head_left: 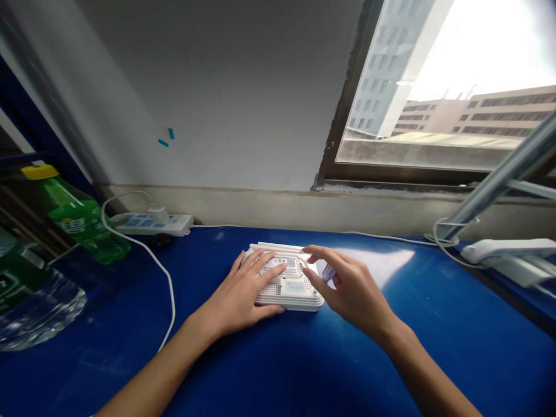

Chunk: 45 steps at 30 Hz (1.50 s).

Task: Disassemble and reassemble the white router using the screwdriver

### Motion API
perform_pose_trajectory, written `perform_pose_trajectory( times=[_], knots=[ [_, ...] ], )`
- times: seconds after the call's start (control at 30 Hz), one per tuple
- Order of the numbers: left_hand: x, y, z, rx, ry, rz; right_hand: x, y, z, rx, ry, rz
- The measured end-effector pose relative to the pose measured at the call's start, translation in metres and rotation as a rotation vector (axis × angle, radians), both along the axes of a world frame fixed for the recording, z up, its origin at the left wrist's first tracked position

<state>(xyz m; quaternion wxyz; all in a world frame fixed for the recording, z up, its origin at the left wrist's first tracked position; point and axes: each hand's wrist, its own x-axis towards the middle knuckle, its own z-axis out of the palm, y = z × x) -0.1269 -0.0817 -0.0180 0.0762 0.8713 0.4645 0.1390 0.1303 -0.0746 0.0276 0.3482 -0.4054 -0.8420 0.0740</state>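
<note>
A white router (291,292) lies on the blue table with its vented, labelled underside up; white bars, perhaps folded antennas, run along its far edge. My left hand (245,286) rests on the router's left part, fingers spread over the label and thumb along the near edge. Over the right part, my right hand (347,281) has its thumb and index finger apart, close to the surface near a small light spot. Its other fingers are curled around a translucent purple piece (329,273), mostly hidden; I cannot make out its kind.
A power strip (178,223) with a white plug stands by the wall, its white cable looping left. A green bottle (87,226) and a large water bottle (39,307) stand at left. White devices (508,255) and a metal post (490,185) are at right, below the window.
</note>
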Motion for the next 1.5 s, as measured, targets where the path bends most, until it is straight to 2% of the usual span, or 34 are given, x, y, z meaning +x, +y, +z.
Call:
perform_pose_trajectory(
  times=[0.23, 0.4, 0.63, 0.87, 1.0, 1.17, 1.33, 1.5],
  knots=[
    [-0.0007, -0.0001, -0.0011, 0.005, -0.005, -0.005, -0.0008, -0.0014, 0.002, 0.012, 0.0, 0.05],
    [-0.0008, 0.0001, -0.0005, 0.001, 0.026, 0.001, -0.0009, -0.001, 0.0034, 0.016, 0.003, 0.015],
    [0.0006, -0.0003, 0.001, 0.005, 0.029, 0.003, 0.0017, -0.0025, 0.0036, 0.006, -0.013, 0.092],
    [0.0015, 0.0005, 0.0018, -0.018, 0.038, 0.015, -0.0006, -0.0024, 0.0025, 0.068, 0.015, 0.057],
    [0.0007, 0.0008, 0.0005, -0.004, 0.017, 0.007, 0.0011, -0.002, 0.0004, 0.057, 0.002, 0.093],
    [-0.0006, 0.0003, -0.0009, -0.003, 0.007, 0.001, 0.002, 0.0, -0.0017, 0.076, -0.006, 0.049],
    [-0.0003, 0.0003, -0.0002, 0.004, 0.012, 0.003, 0.0002, -0.0009, 0.0007, 0.038, -0.017, 0.092],
    [0.0004, 0.0, 0.0004, -0.006, 0.021, 0.008, -0.0005, 0.0012, -0.0025, 0.035, -0.016, 0.048]
  ],
)
